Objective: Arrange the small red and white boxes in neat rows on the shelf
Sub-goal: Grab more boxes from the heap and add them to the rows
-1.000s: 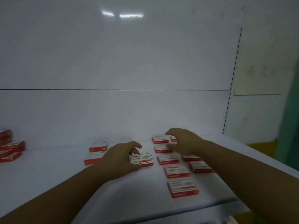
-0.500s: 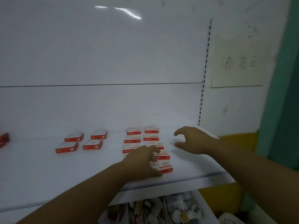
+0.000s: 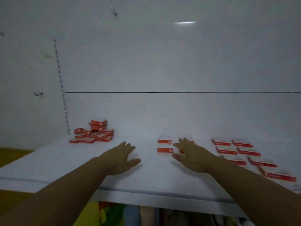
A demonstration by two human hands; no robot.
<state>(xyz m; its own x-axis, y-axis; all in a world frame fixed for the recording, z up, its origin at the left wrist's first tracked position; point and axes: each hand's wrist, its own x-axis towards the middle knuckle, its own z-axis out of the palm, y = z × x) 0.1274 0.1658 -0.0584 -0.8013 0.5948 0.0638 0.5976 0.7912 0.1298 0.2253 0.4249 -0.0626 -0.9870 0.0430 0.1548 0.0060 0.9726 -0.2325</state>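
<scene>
A loose pile of small red and white boxes [image 3: 93, 133] lies at the back left of the white shelf [image 3: 65, 162]. Two boxes [image 3: 164, 145] sit one behind the other near the middle. Two neat rows of boxes [image 3: 239, 152] run along the right side. My left hand [image 3: 121, 158] hovers over bare shelf with fingers straight, holding nothing, right of the pile. My right hand [image 3: 189, 154] is spread flat just right of the two middle boxes and partly hides another box behind its fingers.
The shelf's front edge [image 3: 146, 193] runs across the lower view. Below it, coloured items [image 3: 114, 212] show on a lower level. A dashed slotted upright [image 3: 62, 93] stands at the back left. The white back panel [image 3: 162, 62] rises behind.
The view has swung left, bringing the pile into sight. My left hand has let go of the box it placed in the rows, and both hands have moved left toward the shelf's middle.
</scene>
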